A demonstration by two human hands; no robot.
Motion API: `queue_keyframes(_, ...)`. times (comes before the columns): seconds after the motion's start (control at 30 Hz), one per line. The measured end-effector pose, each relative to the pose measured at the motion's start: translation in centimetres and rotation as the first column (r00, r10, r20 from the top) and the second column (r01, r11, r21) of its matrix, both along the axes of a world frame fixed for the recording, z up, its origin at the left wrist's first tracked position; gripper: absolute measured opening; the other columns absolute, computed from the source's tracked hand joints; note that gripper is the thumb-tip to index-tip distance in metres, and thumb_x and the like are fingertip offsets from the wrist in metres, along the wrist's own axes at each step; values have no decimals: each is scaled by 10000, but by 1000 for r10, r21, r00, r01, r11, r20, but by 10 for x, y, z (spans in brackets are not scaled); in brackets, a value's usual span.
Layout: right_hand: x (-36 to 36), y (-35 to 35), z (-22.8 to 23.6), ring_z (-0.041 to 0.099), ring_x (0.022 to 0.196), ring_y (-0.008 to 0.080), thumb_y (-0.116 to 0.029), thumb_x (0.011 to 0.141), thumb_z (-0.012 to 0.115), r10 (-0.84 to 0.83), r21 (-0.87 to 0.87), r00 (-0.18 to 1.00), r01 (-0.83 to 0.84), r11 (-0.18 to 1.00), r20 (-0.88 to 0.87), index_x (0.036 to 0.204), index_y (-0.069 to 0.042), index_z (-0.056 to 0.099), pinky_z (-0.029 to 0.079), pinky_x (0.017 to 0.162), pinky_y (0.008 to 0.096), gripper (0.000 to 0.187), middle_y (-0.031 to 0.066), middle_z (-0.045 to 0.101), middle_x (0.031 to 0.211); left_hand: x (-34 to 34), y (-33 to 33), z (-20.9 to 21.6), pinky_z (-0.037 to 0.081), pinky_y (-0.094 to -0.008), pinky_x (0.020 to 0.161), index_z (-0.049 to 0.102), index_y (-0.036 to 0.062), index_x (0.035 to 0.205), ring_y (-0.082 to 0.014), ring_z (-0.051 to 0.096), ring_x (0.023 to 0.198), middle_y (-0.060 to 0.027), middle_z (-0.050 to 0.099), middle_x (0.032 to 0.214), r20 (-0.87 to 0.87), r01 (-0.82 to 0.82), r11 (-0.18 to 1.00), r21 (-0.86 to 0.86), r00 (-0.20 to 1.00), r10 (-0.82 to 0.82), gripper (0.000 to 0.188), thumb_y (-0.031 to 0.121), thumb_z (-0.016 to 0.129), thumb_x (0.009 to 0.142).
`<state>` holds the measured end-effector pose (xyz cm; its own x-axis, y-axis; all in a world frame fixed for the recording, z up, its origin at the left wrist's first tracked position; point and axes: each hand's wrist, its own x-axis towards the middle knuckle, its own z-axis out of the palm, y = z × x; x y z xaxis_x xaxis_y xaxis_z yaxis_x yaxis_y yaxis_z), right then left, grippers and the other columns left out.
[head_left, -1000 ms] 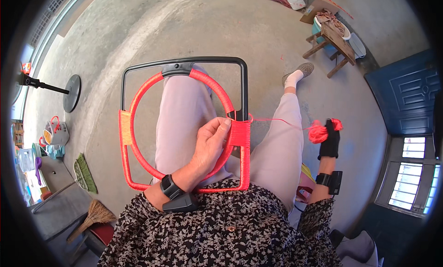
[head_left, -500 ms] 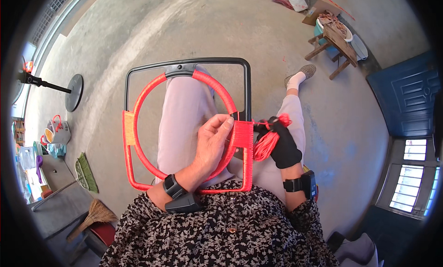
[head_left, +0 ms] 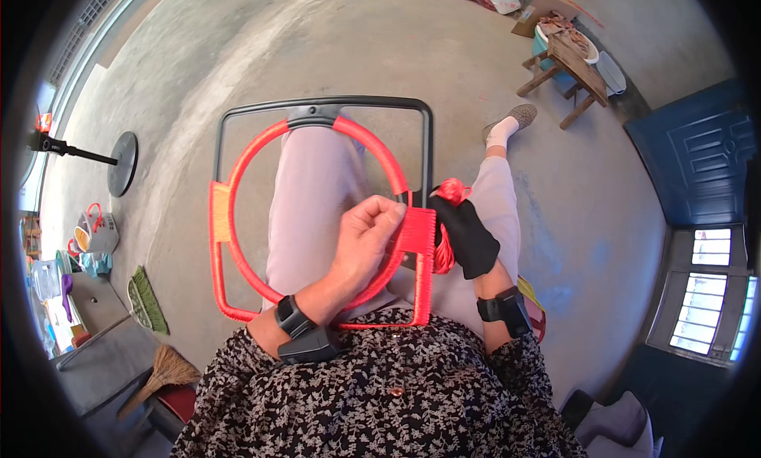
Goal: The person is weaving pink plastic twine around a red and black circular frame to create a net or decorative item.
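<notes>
A squared black frame (head_left: pixel 365 101) with a round ring (head_left: pixel 252 158) inside it rests over my lap. Glossy red cord is wound tightly round most of the ring and the frame's lower part. At the right joint, a wide band of red winding (head_left: pixel 417 231) bridges ring and frame. My bare left hand (head_left: pixel 363 240) is closed there, thumb and fingers pinching the band's left edge. Just right of the frame, my black-gloved right hand (head_left: pixel 469 238) is closed on a bundle of red cord (head_left: pixel 454 190), which pokes out above and below the glove; its fingertips are partly hidden.
Beyond my outstretched foot stands a wooden stool (head_left: pixel 569 66) beside a tub (head_left: pixel 590 50). A black stand with a round base (head_left: pixel 123 163) is at the left, above a white bucket (head_left: pixel 97 232). A green brush (head_left: pixel 147 299) and a straw broom (head_left: pixel 170 367) lie lower left.
My right hand has moved left, close against the frame's right side, bringing the cord bundle with it. The left hand keeps its pinch at the same spot.
</notes>
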<state>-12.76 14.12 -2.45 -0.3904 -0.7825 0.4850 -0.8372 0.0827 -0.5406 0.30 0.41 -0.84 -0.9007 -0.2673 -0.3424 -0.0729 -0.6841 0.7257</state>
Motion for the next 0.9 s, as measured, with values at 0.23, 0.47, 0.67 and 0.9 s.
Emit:
queue_keyframes(0.23, 12, 5, 7, 501, 487, 97, -183, 873, 623, -210, 193, 245, 91, 977, 946, 839, -63, 561, 382, 446, 251, 139, 16, 540, 628, 22, -50, 104, 454, -340, 889, 556, -38, 1137, -239, 563, 1053, -149, 580, 1138, -49, 176, 560, -809, 930, -364, 297, 7, 505, 848)
queue_keyframes(0.47, 16, 9, 12, 523, 580, 66, -189, 866, 637, -200, 156, 269, 176, 972, 942, 849, -49, 574, 419, 513, 235, 154, 3, 556, 674, 37, -35, 201, 515, -368, 762, 572, -155, 970, -291, 642, 850, -244, 618, 1007, -441, -240, 369, -898, 497, -748, 240, 53, 520, 861)
queue_keyframes(0.67, 13, 3, 7, 526, 528, 82, -188, 864, 648, -219, 206, 224, 83, 975, 949, 827, -57, 565, 419, 482, 242, 160, 6, 557, 669, 49, -24, 208, 519, -348, 739, 571, -144, 954, -273, 645, 844, -229, 609, 1043, -255, -302, 89, -949, 569, -782, 226, 48, 534, 841)
queue_keyframes(0.9, 15, 3, 17, 525, 533, 81, -199, 875, 640, -305, 295, 191, 82, 952, 933, 870, -60, 571, 416, 485, 241, 155, 3, 555, 668, 49, -17, 212, 523, -324, 713, 571, -132, 936, -251, 648, 836, -210, 599, 1086, -99, -388, -162, -907, 572, -815, 211, 42, 550, 819)
